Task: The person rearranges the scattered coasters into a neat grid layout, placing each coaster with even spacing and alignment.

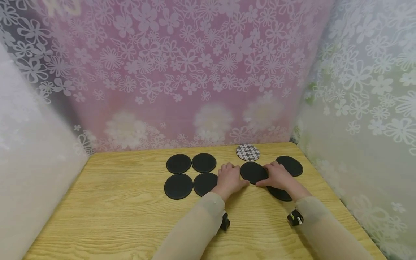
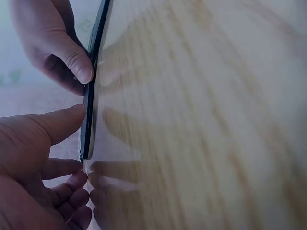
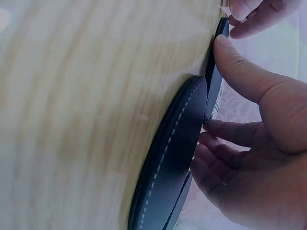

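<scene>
Pinching round black disc (image 1: 253,172) with right grip (image 1: 279,177); touching left edge with left grip (image 1: 229,179), can't tell if holding. Lying between both, no long side.

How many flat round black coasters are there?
7 flat round black coasters: four left, one between left hand and right hand, one beyond the right hand, one partly beneath it. Others may be hidden.

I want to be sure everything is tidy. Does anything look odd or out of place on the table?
The checked disc near the back of the table looks odd: its face is light and patterned, while the other discs show black. I see no spill or damage.
</scene>
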A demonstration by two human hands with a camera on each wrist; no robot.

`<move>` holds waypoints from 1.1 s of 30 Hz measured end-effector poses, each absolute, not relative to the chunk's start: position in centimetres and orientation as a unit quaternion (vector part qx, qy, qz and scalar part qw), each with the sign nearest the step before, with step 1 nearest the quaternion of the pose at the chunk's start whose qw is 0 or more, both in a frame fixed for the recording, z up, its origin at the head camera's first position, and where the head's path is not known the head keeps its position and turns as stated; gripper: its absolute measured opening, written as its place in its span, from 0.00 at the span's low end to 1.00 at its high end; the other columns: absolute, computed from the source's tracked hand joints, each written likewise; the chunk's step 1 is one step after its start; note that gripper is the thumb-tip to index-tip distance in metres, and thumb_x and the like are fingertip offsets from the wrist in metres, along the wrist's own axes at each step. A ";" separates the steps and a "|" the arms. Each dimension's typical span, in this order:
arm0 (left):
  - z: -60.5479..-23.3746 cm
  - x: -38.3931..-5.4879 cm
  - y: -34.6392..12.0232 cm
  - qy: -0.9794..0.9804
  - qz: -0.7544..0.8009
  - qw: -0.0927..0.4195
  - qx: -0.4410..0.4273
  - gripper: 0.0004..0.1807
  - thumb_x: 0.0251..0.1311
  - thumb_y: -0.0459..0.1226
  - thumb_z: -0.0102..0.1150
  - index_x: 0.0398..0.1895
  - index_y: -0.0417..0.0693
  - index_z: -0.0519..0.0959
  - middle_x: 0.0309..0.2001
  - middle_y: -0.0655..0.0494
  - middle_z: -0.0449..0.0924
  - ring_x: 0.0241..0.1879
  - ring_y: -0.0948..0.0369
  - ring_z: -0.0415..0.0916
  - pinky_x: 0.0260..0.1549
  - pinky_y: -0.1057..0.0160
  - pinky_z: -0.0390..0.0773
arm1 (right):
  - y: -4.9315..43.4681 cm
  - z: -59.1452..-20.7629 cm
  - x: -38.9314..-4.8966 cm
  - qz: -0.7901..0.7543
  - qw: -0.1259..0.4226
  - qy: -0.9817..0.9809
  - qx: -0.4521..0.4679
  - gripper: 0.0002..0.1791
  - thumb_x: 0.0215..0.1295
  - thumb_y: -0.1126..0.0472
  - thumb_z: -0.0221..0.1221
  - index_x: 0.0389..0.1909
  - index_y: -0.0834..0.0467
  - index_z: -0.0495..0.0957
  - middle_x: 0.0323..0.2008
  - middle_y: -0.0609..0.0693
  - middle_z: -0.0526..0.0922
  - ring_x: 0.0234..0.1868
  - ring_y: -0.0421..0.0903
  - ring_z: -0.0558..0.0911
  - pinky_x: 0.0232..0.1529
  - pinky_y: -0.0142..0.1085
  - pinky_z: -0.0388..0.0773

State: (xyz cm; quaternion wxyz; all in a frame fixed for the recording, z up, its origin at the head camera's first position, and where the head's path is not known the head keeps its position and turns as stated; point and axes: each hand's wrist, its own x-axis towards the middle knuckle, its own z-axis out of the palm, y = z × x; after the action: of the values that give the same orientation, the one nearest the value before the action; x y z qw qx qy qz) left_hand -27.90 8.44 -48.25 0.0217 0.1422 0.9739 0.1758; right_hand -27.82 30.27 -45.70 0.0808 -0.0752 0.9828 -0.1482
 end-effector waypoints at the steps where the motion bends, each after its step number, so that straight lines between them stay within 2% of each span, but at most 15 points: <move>1: -48.2 -27.9 8.4 0.974 0.175 0.023 0.142 0.36 0.69 0.62 0.73 0.72 0.54 0.83 0.66 0.52 0.76 0.64 0.52 0.69 0.65 0.50 0.70 | 30.3 -45.7 -27.9 -0.147 0.083 0.983 -0.074 0.52 0.62 0.41 0.81 0.70 0.77 0.74 0.66 0.79 0.71 0.68 0.79 0.70 0.66 0.70 0.72; 13: -48.0 -27.9 8.6 0.976 0.164 0.021 0.140 0.33 0.66 0.61 0.76 0.67 0.54 0.85 0.62 0.53 0.76 0.60 0.53 0.69 0.59 0.52 0.71 | 30.2 -45.7 -28.6 -0.136 0.084 0.984 -0.073 0.51 0.58 0.40 0.83 0.67 0.75 0.77 0.61 0.75 0.77 0.64 0.77 0.73 0.65 0.68 0.74; 19: -48.2 -28.0 8.7 0.977 0.168 0.022 0.129 0.34 0.66 0.59 0.77 0.69 0.55 0.83 0.65 0.52 0.77 0.62 0.52 0.70 0.57 0.51 0.71 | 30.2 -45.8 -28.6 -0.155 0.092 0.981 -0.070 0.51 0.56 0.42 0.84 0.67 0.75 0.76 0.60 0.73 0.78 0.63 0.75 0.73 0.65 0.67 0.73; 25: -48.2 -28.0 8.8 0.976 0.179 0.021 0.123 0.34 0.65 0.58 0.79 0.68 0.52 0.83 0.61 0.51 0.78 0.59 0.52 0.71 0.56 0.51 0.71 | 30.1 -46.1 -28.6 -0.176 0.095 0.977 -0.068 0.50 0.57 0.44 0.84 0.68 0.74 0.76 0.58 0.71 0.80 0.61 0.74 0.75 0.62 0.66 0.74; 33: -47.9 -27.8 9.1 0.974 0.198 0.021 0.108 0.34 0.64 0.56 0.81 0.65 0.49 0.82 0.56 0.50 0.84 0.59 0.49 0.78 0.58 0.47 0.74 | 29.5 -45.5 -27.9 -0.209 0.094 0.972 -0.055 0.54 0.58 0.48 0.85 0.73 0.74 0.68 0.65 0.73 0.79 0.65 0.77 0.74 0.66 0.74 0.68</move>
State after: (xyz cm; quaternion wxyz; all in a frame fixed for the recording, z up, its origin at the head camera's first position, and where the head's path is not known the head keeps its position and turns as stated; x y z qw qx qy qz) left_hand -27.84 9.07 -47.87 0.0213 0.1076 0.9740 0.1980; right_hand -27.92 29.48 -45.52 0.0938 -0.0546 0.9719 -0.2089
